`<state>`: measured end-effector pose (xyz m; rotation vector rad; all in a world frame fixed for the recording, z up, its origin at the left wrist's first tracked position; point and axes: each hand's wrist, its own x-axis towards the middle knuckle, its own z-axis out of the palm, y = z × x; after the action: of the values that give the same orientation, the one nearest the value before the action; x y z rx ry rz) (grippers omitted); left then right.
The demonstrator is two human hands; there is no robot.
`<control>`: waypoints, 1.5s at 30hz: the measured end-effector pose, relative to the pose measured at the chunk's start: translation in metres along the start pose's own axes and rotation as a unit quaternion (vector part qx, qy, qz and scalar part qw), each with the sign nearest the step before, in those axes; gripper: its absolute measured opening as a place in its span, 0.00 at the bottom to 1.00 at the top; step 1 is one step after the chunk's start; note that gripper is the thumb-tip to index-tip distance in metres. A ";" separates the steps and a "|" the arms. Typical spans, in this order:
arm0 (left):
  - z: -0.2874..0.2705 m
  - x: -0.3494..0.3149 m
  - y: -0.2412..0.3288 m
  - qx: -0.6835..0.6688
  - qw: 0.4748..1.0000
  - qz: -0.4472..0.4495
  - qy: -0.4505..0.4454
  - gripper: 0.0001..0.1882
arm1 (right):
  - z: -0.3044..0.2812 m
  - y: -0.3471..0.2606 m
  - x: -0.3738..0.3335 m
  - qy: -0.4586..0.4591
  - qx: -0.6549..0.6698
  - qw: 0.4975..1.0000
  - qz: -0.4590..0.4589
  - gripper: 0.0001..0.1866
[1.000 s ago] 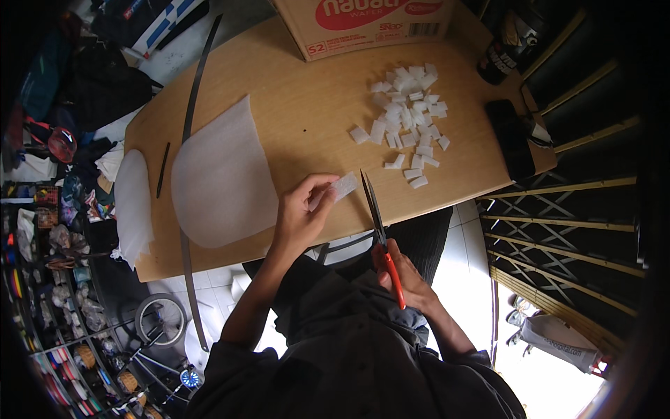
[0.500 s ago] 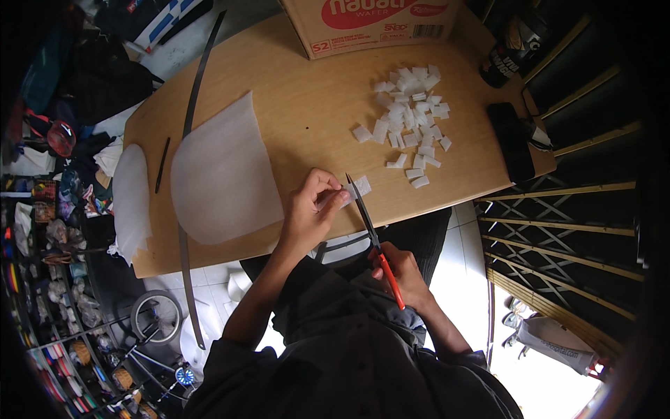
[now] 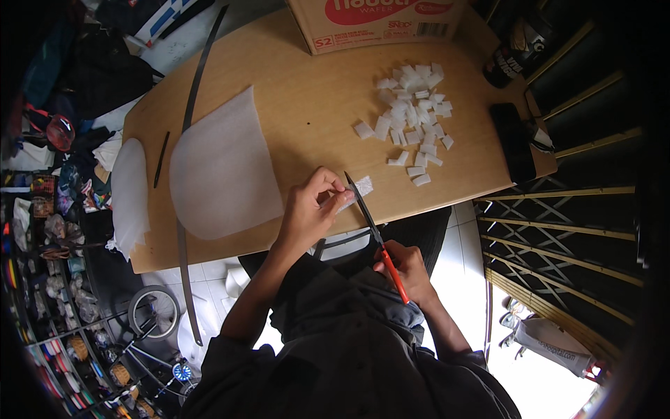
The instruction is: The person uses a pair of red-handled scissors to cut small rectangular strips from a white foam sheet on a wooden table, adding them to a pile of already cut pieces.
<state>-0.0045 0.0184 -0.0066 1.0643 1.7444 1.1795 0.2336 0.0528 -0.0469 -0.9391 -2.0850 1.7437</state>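
Note:
Near the table's front edge, my left hand (image 3: 307,213) pinches a narrow strip of thin white foam-like sheet (image 3: 364,185) between thumb and fingers. The strip's free end sticks out to the right, past the blades of the scissors (image 3: 368,214). My right hand (image 3: 410,272) is wrapped round their orange-red handles, with the dark blades pointing away from me across the strip. The blades look nearly together; whether the strip is cut through, I cannot tell. Beyond lies a loose pile of small white cut pieces (image 3: 412,115).
Left on the wooden table (image 3: 314,105) lies a large white sheet (image 3: 223,171), over a long dark flat strip (image 3: 184,272) that overhangs the front edge. Further left are a pen (image 3: 162,160) and another white sheet (image 3: 130,199). A cardboard box (image 3: 380,35), black container (image 3: 513,59) and black case (image 3: 513,143) stand behind and right.
The scissor handles have shifted slightly right and the blades look a little closer together. My left hand stays nearly in place on the strip.

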 end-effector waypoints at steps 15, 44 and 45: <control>0.001 0.007 -0.007 -0.064 0.993 0.087 0.049 0.11 | 0.000 0.002 -0.005 -0.021 0.087 0.995 0.032 0.50; 0.003 0.018 0.009 0.271 0.948 0.157 0.051 0.11 | -0.015 -0.019 -0.017 -0.065 0.153 0.983 0.081 0.49; 0.003 0.019 0.008 0.261 0.951 0.157 0.052 0.11 | -0.015 -0.019 -0.018 -0.052 0.142 0.985 0.079 0.48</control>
<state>-0.0068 0.0387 -0.0025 1.6698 2.0876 0.9872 0.2498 0.0517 -0.0219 -0.9664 -1.7956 2.1425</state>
